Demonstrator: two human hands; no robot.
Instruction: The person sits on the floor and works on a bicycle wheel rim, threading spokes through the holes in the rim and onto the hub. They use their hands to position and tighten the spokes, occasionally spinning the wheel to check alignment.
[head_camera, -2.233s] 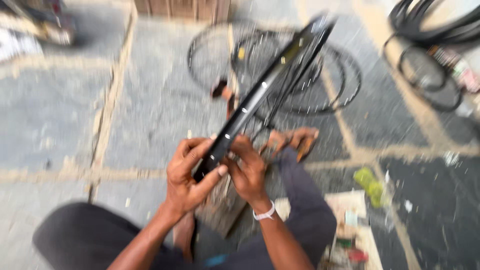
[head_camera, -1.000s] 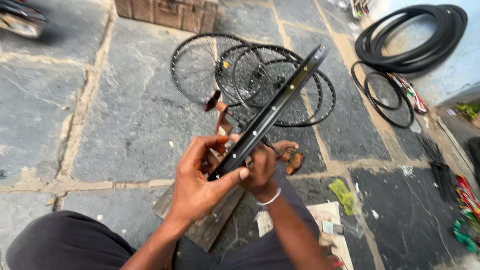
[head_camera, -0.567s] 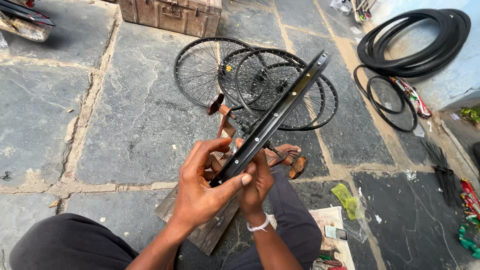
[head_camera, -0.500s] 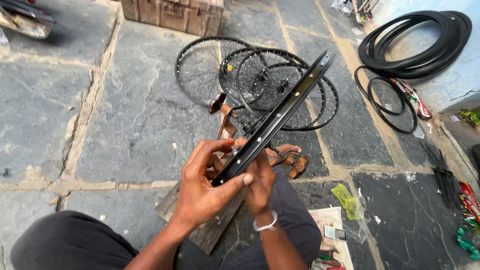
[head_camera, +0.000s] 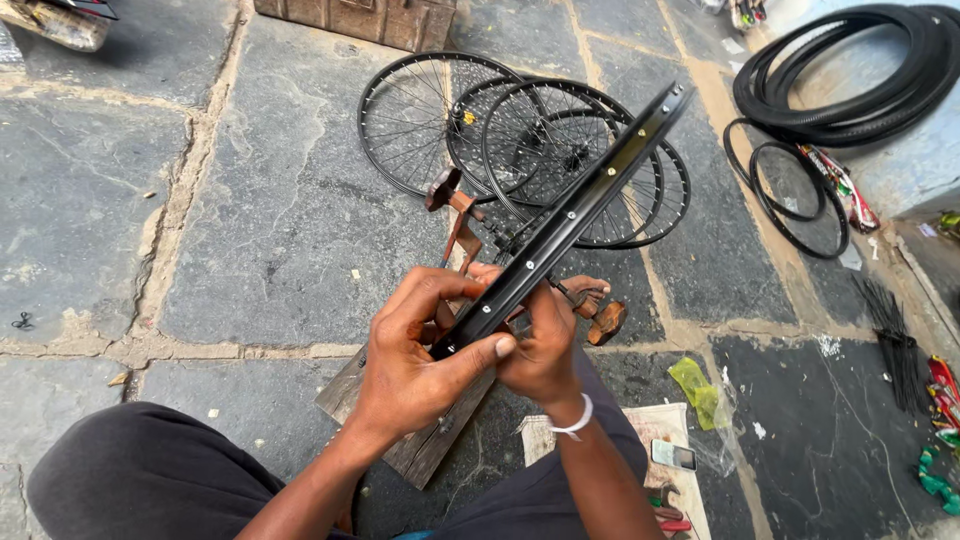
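The rim (head_camera: 570, 215) was held edge-on in front of the person, slanting up and away to the right, its near end low between both hands and its far end hanging over the wheels (head_camera: 520, 140) on the floor. That tilt turned the inner channel, with its row of small holes, up toward the eye. The left hand (head_camera: 415, 360) wrapped the near end from the left, thumb pressed along the lower edge; the right hand (head_camera: 545, 350) closed on it from the other side, fingers curled under, so the rim was clamped between the two. Just below lay a plank (head_camera: 420, 445) and a rusty stand (head_camera: 455, 215), close under the rim. Open stone floor (head_camera: 260, 220) lay to the left; to the right, tyres (head_camera: 850, 75) and a bundle of spokes (head_camera: 890, 330) crowded the edge, well apart from the rim.
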